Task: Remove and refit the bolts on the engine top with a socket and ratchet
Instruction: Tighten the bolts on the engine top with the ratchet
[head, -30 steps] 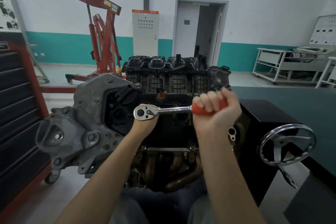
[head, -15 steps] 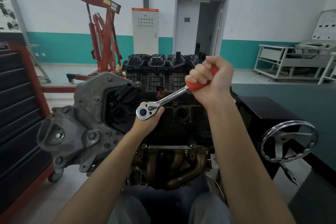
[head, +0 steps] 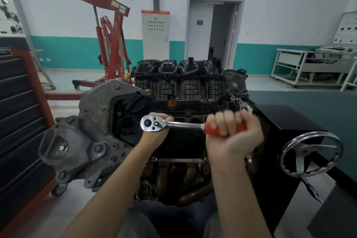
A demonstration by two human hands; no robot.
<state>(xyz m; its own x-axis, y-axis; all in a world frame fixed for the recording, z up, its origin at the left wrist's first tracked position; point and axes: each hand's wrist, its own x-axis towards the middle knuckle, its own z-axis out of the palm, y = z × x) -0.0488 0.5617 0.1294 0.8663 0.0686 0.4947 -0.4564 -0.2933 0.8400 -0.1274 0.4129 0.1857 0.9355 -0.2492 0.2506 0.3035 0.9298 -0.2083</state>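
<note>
- Tool chest (head: 17, 121): dark drawers in a red frame, filling the 9 o'clock edge of the view.
- Hoist (head: 110, 44): red, standing on the floor at 11 o'clock behind the engine, its boom slanting up toward the top-left corner.
- Cabinet (head: 155, 35): pale, with an orange top strip, against the far wall at 12 o'clock, just left of a grey door (head: 199, 31).
- Engine (head: 189, 91): at the centre, its black ribbed top facing the camera; a grey cast cover (head: 92, 131) sits at its 9 o'clock end and rusty exhaust pipes (head: 185, 177) curve below at 6 o'clock.
- Left hand (head: 156, 133): tucked under the ratchet head, fingers curled up around it from beneath; what lies below the head is hidden, so the socket and bolt cannot be seen.
- Ratchet (head: 173, 124): lying nearly level over the engine top, chrome head at 9 o'clock, red grip at 3 o'clock.
- Right hand (head: 234, 133): clenched around the red grip, knuckles toward the camera, slightly blurred.
- Handwheel (head: 311, 154): chrome, spoked, with a crank knob hanging at its 6 o'clock, mounted on a black stand (head: 280, 121) to the right of the engine.
- Trolley (head: 309, 65): white, shelved, by the far wall at 2 o'clock.
</note>
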